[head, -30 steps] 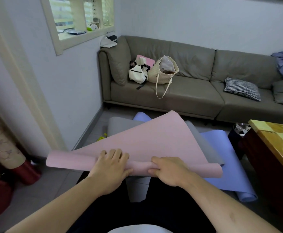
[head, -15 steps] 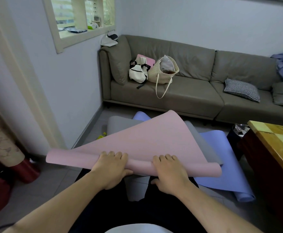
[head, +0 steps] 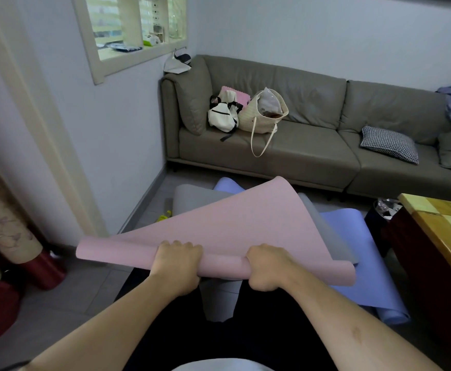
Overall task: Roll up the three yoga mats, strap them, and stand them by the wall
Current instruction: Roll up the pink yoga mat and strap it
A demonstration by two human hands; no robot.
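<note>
A pink yoga mat (head: 235, 220) is lifted off the floor, its near edge curled into a loose roll across my lap. My left hand (head: 177, 263) grips the roll left of centre, fingers curled over its top. My right hand (head: 268, 266) grips it right of centre, knuckles up. Under the pink mat lies a grey mat (head: 323, 226), spread on the floor. A purple mat (head: 353, 245) lies beneath and to the right, its near end partly curled.
A grey sofa (head: 312, 153) with bags and cushions lines the far wall. A wooden table (head: 444, 236) stands at the right, with a dark bin (head: 379, 223) beside it. The left wall (head: 106, 145) and a door frame lie close by. A small yellow-green object (head: 164, 216) lies near the skirting.
Both hands went from lying flatter on the pink mat's rolled edge to curling tightly round it. The roll has turned a little farther toward the sofa.
</note>
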